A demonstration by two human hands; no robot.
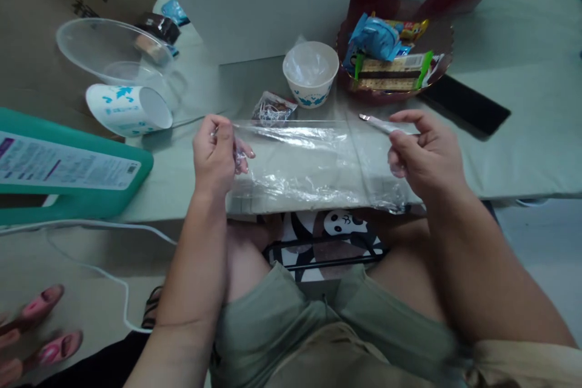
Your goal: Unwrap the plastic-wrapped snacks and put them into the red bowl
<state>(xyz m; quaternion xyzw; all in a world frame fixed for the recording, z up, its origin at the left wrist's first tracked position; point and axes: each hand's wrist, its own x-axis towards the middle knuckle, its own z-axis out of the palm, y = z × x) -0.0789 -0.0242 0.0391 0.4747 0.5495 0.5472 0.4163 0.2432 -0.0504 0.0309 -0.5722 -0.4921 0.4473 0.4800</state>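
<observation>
A sheet of clear plastic film is being held stretched just above the near edge of the tabletop, its long axis running left to right between the person's two hands, so both hands are equally at it, one at each end. The left hand is pinching the film's left end, fingers curled tight on a bunched corner; the right hand is pinching the right end, thumb and forefinger closed on a twisted strip of film that is pointing back toward the left. The near edge of the film is sagging onto the tabletop's lip, above the person's lap. Just beyond the film, a small crumpled wrapper is lying, and behind it a paper cup lined with plastic is standing upright. To the right a red bowl of snacks is sitting, with a dark phone beside it. Off to the left, a second paper cup is lying on its side near a clear plastic bowl, and a teal box is lying nearer.
</observation>
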